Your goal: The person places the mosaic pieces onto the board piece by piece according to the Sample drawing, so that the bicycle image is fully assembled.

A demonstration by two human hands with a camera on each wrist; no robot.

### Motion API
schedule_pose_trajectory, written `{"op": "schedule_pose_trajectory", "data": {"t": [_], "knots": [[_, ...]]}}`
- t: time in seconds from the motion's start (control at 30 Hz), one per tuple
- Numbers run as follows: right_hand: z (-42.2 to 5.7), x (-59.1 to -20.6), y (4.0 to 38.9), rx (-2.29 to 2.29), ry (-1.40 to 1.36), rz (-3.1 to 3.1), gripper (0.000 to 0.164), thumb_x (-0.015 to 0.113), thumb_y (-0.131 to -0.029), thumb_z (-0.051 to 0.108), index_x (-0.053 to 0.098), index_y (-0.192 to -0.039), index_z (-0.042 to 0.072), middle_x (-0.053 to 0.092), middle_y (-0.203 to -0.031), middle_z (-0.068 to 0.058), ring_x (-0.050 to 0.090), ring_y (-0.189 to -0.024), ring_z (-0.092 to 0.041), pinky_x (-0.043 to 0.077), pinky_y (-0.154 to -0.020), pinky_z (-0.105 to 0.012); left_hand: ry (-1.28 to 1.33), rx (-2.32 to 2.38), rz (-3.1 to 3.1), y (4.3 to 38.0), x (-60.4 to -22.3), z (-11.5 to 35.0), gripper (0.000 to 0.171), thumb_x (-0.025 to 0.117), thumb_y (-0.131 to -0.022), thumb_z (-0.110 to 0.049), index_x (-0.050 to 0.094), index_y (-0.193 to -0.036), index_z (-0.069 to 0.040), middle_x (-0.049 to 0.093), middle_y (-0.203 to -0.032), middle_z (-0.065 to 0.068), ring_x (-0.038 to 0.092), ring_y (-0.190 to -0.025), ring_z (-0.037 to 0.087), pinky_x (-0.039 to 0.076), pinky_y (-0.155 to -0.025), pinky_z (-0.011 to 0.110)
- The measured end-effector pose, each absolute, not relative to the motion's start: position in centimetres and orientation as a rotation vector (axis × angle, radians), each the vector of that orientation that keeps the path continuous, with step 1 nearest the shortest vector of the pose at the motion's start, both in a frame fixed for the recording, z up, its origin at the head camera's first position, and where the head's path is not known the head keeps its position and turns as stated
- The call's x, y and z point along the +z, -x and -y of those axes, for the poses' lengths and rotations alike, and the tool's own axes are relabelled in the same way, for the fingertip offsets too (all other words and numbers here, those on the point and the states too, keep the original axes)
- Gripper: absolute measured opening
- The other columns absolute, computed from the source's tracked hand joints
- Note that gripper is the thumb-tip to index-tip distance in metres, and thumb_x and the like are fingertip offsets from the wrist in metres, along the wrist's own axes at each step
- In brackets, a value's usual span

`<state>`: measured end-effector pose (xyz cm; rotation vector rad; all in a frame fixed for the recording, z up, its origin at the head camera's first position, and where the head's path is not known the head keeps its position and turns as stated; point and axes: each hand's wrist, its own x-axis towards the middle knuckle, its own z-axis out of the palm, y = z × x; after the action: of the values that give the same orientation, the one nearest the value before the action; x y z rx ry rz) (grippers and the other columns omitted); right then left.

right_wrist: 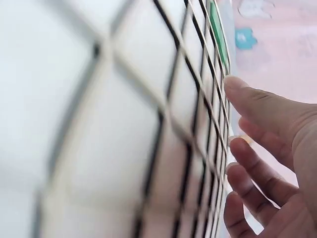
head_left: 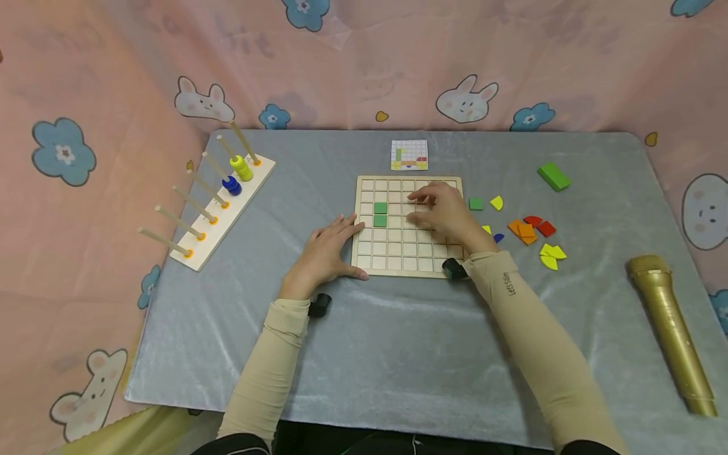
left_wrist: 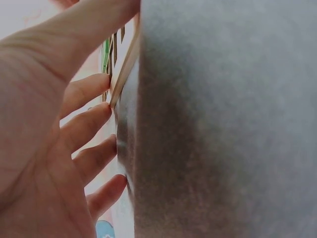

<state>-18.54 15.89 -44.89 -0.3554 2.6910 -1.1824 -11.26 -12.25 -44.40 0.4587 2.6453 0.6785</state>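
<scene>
A wooden grid board (head_left: 411, 274) lies at the middle of the table, with two green square tiles (head_left: 380, 220) set one above the other in its left part. My left hand (head_left: 324, 253) rests at the board's left edge, fingers spread and thumb near the lower corner. Over the right half of the board hovers my right hand (head_left: 443, 212), thumb and fingers loosely bent and apart. In the right wrist view nothing shows between the thumb (right_wrist: 257, 101) and fingers, which are close over the grid. The hand and forearm hide some right-hand cells.
A small pattern card (head_left: 409, 155) lies behind the board. Right of it are a loose green square (head_left: 476, 203) and several yellow, orange, red and blue pieces. A green block (head_left: 553, 177) and gold microphone (head_left: 671, 335) lie farther right. A peg stand (head_left: 199, 253) is at left.
</scene>
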Motion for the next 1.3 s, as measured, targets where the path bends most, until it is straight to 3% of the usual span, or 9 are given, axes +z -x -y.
{"op": "schedule_pose_trajectory", "data": {"t": [0.27, 0.43, 0.7, 1.07, 1.3], "knots": [[-21.9, -43.7, 18.1, -1.168, 0.124, -2.657, 0.046, 0.081, -0.096, 0.019, 0.069, -0.138, 0.002, 0.058, -0.14, -0.023, 0.05, -0.12, -0.039, 0.044, -0.092, -0.049, -0.459, 0.679, -2.642, 11.2, -44.5, 12.3, 0.109, 0.096, -0.076, -0.045, 0.039, -0.166, -0.021, 0.021, -0.179, -0.001, 0.014, -0.167, 0.024, 0.022, -0.13, 0.056], [-24.9, -43.7, 17.7, -1.128, 0.066, -2.683, 0.046, 0.079, -0.097, 0.016, 0.067, -0.139, 0.001, 0.054, -0.149, -0.024, 0.047, -0.131, -0.045, 0.044, -0.105, -0.06, -0.465, 0.676, -2.649, 11.2, -44.5, 12.3, 0.11, 0.096, -0.075, -0.045, 0.039, -0.166, -0.021, 0.021, -0.179, -0.001, 0.015, -0.167, 0.024, 0.022, -0.13, 0.056], [-26.7, -44.2, 17.4, -1.071, 0.058, -2.754, 0.043, 0.078, -0.097, 0.011, 0.068, -0.136, -0.003, 0.062, -0.133, -0.028, 0.047, -0.107, -0.038, 0.04, -0.088, -0.047, -0.467, 0.673, -2.645, 11.2, -44.6, 12.3, 0.111, 0.096, -0.075, -0.045, 0.038, -0.167, -0.022, 0.02, -0.179, -0.002, 0.014, -0.167, 0.024, 0.021, -0.13, 0.056], [-26.0, -44.6, 17.6, -1.0, 0.072, -2.802, 0.035, 0.077, -0.097, 0.007, 0.071, -0.13, -0.005, 0.059, -0.134, -0.027, 0.051, -0.115, -0.043, 0.044, -0.1, -0.058, -0.465, 0.662, -2.645, 11.2, -44.6, 12.2, 0.112, 0.095, -0.075, -0.046, 0.037, -0.167, -0.022, 0.019, -0.179, -0.002, 0.013, -0.167, 0.023, 0.021, -0.131, 0.056], [-25.5, -44.5, 17.5, -0.955, 0.129, -2.889, 0.024, 0.074, -0.098, 0.002, 0.074, -0.12, -0.007, 0.063, -0.127, -0.029, 0.051, -0.111, -0.044, 0.044, -0.097, -0.059, -0.477, 0.668, -2.65, 11.2, -44.6, 12.3, 0.11, 0.095, -0.076, -0.046, 0.037, -0.167, -0.021, 0.02, -0.179, -0.001, 0.014, -0.167, 0.024, 0.022, -0.13, 0.057]]}}
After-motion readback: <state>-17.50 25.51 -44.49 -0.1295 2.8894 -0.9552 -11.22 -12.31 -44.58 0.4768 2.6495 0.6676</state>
